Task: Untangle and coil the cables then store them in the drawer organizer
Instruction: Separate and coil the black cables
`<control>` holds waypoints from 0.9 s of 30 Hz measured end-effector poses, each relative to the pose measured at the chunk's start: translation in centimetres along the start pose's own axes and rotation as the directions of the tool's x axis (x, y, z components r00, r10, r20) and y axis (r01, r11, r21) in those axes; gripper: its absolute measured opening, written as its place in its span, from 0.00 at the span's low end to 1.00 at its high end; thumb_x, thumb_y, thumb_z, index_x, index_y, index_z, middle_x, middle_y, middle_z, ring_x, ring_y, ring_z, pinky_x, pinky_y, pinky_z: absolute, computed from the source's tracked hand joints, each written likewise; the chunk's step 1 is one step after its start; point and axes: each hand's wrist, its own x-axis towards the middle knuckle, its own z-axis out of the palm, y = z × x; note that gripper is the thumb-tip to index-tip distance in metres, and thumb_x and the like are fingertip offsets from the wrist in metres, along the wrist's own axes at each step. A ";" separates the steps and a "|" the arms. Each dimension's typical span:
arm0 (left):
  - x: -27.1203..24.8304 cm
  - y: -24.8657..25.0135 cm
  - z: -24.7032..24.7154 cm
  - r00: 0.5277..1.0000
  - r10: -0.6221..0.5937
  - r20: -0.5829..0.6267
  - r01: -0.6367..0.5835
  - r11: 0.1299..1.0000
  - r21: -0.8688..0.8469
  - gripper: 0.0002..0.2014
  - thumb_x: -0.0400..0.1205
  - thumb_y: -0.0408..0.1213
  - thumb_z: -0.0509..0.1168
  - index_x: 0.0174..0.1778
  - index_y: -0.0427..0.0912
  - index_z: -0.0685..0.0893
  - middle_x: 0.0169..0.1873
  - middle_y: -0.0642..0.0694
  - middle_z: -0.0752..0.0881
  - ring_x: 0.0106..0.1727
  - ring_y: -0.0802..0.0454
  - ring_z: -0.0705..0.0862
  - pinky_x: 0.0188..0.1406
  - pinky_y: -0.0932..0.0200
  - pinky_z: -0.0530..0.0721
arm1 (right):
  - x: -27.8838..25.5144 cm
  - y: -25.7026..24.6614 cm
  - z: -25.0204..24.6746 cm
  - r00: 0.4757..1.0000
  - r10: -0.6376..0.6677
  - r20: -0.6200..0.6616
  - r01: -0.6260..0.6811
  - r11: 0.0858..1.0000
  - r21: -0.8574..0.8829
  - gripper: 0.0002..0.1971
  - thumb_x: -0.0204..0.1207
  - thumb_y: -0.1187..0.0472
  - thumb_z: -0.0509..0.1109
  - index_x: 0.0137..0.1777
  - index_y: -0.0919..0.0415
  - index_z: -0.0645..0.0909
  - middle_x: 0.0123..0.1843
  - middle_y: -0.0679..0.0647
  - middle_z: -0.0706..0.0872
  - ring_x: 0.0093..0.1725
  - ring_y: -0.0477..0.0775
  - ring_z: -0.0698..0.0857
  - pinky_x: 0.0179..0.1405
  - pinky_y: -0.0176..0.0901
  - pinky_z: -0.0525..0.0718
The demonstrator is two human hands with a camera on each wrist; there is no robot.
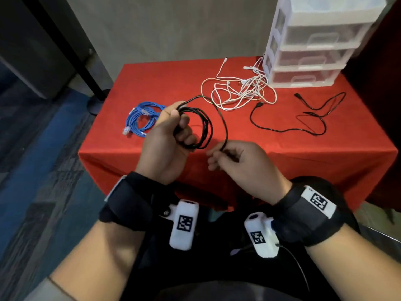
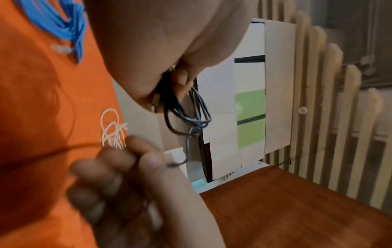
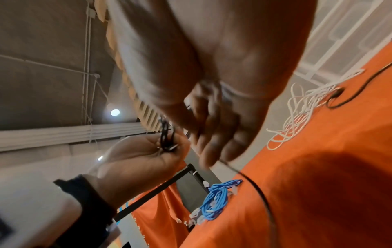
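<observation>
While the person is standing over a table draped in a red cloth (image 1: 152, 83), both hands are working a black cable (image 1: 204, 129) above its near edge. The left hand (image 1: 167, 140) is gripping several finished loops of that cable, fingers curled through the coil. The right hand (image 1: 234, 159) is pinching the cable's loose tail between thumb and fingertips, so a single arc is running from the coil over to it. From the left wrist camera, the loops are hanging below the curled fingers (image 2: 180, 80).

A blue cable (image 1: 141, 120) is lying bundled on the cloth at the left, just beyond the left hand. A tangle of white cables (image 1: 238, 90) is sitting toward the back, touching the foot of a white drawer organizer (image 1: 310, 51) with clear drawers, all pushed in, at the far right corner. Another black cable (image 1: 303, 124) is sprawling loose on the right side of the cloth.
</observation>
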 end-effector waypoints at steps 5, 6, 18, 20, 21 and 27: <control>-0.2 -2.2 0.2 0.973 -0.162 -0.161 0.148 0.984 -0.099 0.12 0.93 0.36 0.51 0.45 0.44 0.73 0.32 0.50 0.74 0.27 0.58 0.73 0.28 0.66 0.79 | 0.6 -1.7 0.8 0.975 -0.096 -0.200 0.114 0.990 0.080 0.11 0.84 0.67 0.68 0.54 0.56 0.92 0.49 0.49 0.95 0.53 0.55 0.92 0.62 0.57 0.86; -0.3 -2.4 0.1 0.964 -0.192 -0.182 0.180 0.980 -0.080 0.13 0.93 0.38 0.51 0.43 0.45 0.74 0.32 0.49 0.76 0.28 0.56 0.78 0.31 0.63 0.82 | 0.6 -1.8 0.9 0.978 -0.094 -0.184 0.112 0.990 0.089 0.11 0.85 0.67 0.68 0.54 0.56 0.92 0.49 0.49 0.95 0.53 0.56 0.91 0.62 0.56 0.86; 0.1 -3.0 -0.2 0.966 0.091 -0.241 0.016 0.913 0.408 0.13 0.94 0.38 0.51 0.45 0.45 0.76 0.30 0.52 0.75 0.26 0.58 0.68 0.26 0.60 0.70 | 0.0 0.6 -1.5 0.989 -0.096 0.112 0.098 0.995 -0.015 0.13 0.85 0.60 0.67 0.64 0.58 0.90 0.61 0.46 0.93 0.65 0.49 0.89 0.72 0.52 0.81; -0.1 -3.0 -0.5 0.967 0.238 -0.092 -0.125 0.755 0.643 0.12 0.93 0.38 0.53 0.47 0.42 0.78 0.31 0.52 0.75 0.28 0.59 0.68 0.29 0.59 0.67 | 0.5 0.7 -2.6 0.994 -0.067 -0.088 0.067 0.998 0.005 0.15 0.83 0.54 0.67 0.63 0.57 0.89 0.59 0.49 0.92 0.60 0.52 0.89 0.66 0.51 0.83; -0.2 -2.9 -0.6 0.961 0.275 0.021 -0.202 0.650 0.733 0.12 0.92 0.38 0.53 0.48 0.40 0.79 0.32 0.53 0.75 0.30 0.60 0.69 0.31 0.60 0.68 | 0.8 0.5 -3.1 0.983 -0.080 -0.166 0.081 0.997 0.000 0.16 0.83 0.52 0.67 0.65 0.56 0.87 0.61 0.50 0.91 0.60 0.50 0.87 0.64 0.50 0.83; -1.7 -1.9 0.6 0.830 0.012 0.557 -0.511 0.418 0.751 0.09 0.91 0.30 0.55 0.55 0.40 0.80 0.44 0.53 0.84 0.47 0.59 0.83 0.51 0.57 0.80 | 1.9 -0.9 -4.6 0.961 -0.133 0.243 0.176 0.970 -0.167 0.32 0.75 0.43 0.80 0.77 0.45 0.75 0.70 0.41 0.84 0.72 0.35 0.78 0.67 0.38 0.78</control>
